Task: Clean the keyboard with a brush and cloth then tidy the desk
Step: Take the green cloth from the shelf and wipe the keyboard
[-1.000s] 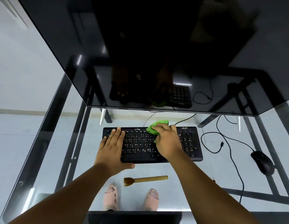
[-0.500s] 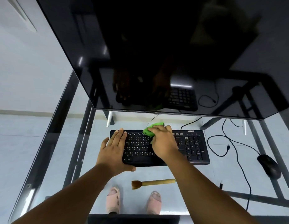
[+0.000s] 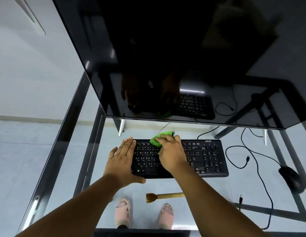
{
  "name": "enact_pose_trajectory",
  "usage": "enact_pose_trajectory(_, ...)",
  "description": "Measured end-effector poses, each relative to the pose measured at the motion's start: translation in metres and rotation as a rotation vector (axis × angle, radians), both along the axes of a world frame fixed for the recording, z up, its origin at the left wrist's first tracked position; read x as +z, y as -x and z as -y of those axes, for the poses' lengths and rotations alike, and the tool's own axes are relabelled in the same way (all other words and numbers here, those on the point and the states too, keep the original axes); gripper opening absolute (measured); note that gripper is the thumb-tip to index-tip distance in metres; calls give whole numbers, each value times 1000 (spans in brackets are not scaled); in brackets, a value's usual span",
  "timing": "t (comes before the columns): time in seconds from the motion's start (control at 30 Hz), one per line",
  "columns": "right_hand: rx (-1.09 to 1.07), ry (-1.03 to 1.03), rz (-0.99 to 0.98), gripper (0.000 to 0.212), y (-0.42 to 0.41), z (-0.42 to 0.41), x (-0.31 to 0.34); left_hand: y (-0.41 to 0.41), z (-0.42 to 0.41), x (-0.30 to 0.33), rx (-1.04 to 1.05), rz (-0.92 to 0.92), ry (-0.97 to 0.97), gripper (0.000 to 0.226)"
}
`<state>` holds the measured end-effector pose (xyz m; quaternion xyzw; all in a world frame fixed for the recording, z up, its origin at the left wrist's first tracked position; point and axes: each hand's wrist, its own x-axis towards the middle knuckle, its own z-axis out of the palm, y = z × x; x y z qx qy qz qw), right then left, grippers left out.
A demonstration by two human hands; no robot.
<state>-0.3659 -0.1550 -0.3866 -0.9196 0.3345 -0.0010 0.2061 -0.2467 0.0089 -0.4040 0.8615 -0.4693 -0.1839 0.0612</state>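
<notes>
Right hand (image 3: 171, 152), closed on the green cloth (image 3: 160, 138), has slid left along the keyboard (image 3: 206, 158) top row; left hand (image 3: 122, 159) flat, bracing; wiping continues, brush (image 3: 164, 196) lies idle.

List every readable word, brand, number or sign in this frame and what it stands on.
"acer": top right edge of the keyboard.
Key legends such as "W", "E", "R", "Z", "X", "C": readable on the left keys; the rest, including the second script, function row and number pad, are too small or blurred.
Monitor, mouse, brush, cloth: no text visible.
</notes>
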Motion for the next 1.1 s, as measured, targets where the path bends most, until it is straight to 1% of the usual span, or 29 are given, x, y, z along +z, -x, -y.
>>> enact_pose_trajectory(0.07, -36, 33, 6, 52, 11, 7, -1, -2, -1, 0, 4, 4, -12, 140)
enact_pose_trajectory(0.13, -145, 55, -10, 49, 21, 18, -2, -4, -2, 0, -2, -9, -6, 139)
enact_pose_trajectory(0.23, -230, 42, -43, 50, 14, 26, -5, -8, -3, 1, -27, -17, 0, 138)
enact_pose_trajectory(0.3, -200, 35, -52, 51, 0, 18, -5, -10, -4, 0, -27, -16, 8, 138)
enact_pose_trajectory(0.4, -89, 25, -18, 52, -17, 2, -6, -8, -4, 0, -21, -17, 21, 138)
enact_pose_trajectory(0.5, 23, 22, 31, 52, -12, -9, -5, -8, -5, -1, -17, -11, 25, 138)
enact_pose_trajectory(0.57, -8, 37, 41, 51, 1, -3, -6, -9, -6, -2, -15, -7, 23, 138)
enact_pose_trajectory(0.67, -176, 55, 7, 48, 17, 15, -7, -9, -6, -3, -16, -14, 20, 137)
enact_pose_trajectory(0.73, -220, 72, -13, 47, 14, 17, -5, -9, -6, -3, -18, -18, 21, 136)
enact_pose_trajectory(0.8, -177, 55, 4, 48, 7, 11, -4, -9, -6, -4, -16, -20, 23, 137)
enact_pose_trajectory(0.9, -21, -30, 72, 48, 8, 8, -3, -8, -6, -4, -12, -24, 19, 137)
enact_pose_trajectory(0.97, 5, -66, 95, 45, 16, 16, -2, -9, -6, -2, -18, -30, 12, 136)
enact_pose_trajectory(1.03, -82, -20, 131, 42, 28, 26, 1, -10, -8, -2, -19, -33, 2, 136)
enact_pose_trajectory(1.1, -228, 29, 198, 39, 43, 37, 0, -12, -11, -1, -15, -35, -18, 135)
